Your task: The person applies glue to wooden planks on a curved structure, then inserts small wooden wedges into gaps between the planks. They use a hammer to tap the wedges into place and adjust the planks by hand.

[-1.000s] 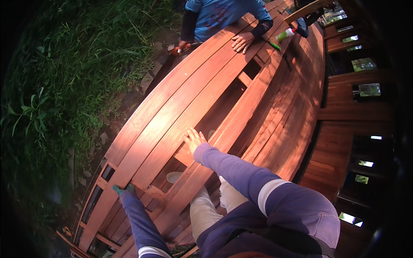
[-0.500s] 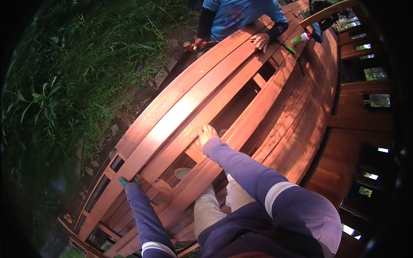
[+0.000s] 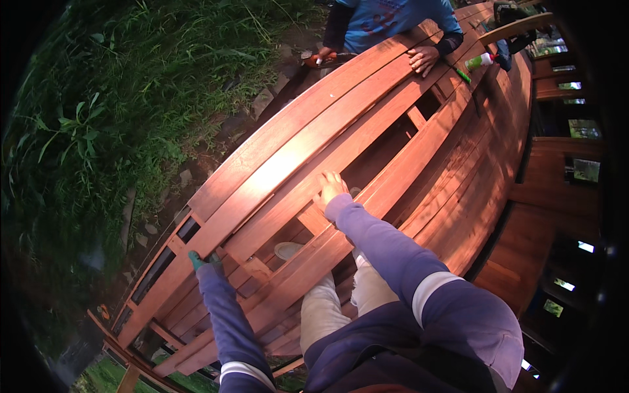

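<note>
My left hand (image 3: 197, 261), in a green glove, grips the near end of a long reddish wooden plank (image 3: 275, 169); its fingers are partly hidden beneath. My right hand (image 3: 333, 186), bare, bends its fingers over the edge of the neighbouring plank (image 3: 298, 204), beside an opening in the planking. Across the structure a co-worker in a blue shirt (image 3: 386, 25) rests one hand (image 3: 424, 59) on the planks. The co-worker's other hand (image 3: 324, 54) holds an orange and black tool (image 3: 309, 59), its kind unclear.
Crosspieces (image 3: 313, 219) span the openings around my legs (image 3: 322, 308). A white and green bottle (image 3: 479, 61) and a bright green tool (image 3: 462, 74) lie at the far right. Grass (image 3: 131, 85) borders the left; a wooden wall with openings (image 3: 557, 196) stands right.
The whole view has shifted, so the planks appear farther right and slightly higher. My hands keep their places on the wood. The co-worker's hand on the planks has spread its fingers slightly.
</note>
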Demonstrator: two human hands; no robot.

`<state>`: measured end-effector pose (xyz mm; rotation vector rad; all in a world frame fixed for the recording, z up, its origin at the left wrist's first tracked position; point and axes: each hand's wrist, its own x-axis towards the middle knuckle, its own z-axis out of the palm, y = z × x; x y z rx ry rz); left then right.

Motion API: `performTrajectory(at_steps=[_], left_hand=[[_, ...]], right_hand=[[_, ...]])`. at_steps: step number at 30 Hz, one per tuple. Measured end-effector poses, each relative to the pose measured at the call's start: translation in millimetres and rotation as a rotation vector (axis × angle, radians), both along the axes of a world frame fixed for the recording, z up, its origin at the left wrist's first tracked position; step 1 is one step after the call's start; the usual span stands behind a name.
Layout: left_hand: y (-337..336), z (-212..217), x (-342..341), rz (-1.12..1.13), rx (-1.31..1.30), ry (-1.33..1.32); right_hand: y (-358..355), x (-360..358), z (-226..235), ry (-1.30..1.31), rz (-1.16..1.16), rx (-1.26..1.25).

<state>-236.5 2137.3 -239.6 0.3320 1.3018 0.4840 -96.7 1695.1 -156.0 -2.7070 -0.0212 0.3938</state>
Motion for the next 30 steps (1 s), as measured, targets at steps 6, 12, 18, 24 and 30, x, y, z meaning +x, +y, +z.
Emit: performTrajectory(at_steps=[6, 12, 18, 24, 30], left_hand=[[4.0, 3.3, -4.3, -0.016, 0.016, 0.088], [4.0, 12.5, -3.0, -0.006, -0.015, 0.1], [-16.1, 32.5, -12.0, -0.101, -0.02, -0.11], [-43.8, 46.0, -15.0, -0.013, 0.051, 0.137], [-42.9, 43.6, -14.0, -0.033, -0.033, 0.201]], right_hand=[[14.9, 64.3, -24.2, 0.464, -0.794, 0.859], [38.3, 105.6, -31.3, 0.389, -1.186, 1.072], [8.1, 86.7, -59.9, 0.418, -1.18, 1.186], [-45.0, 96.9, -95.2, 0.5, -1.044, 1.181], [-70.4, 101.4, -134.3, 0.556, -1.062, 1.246]])
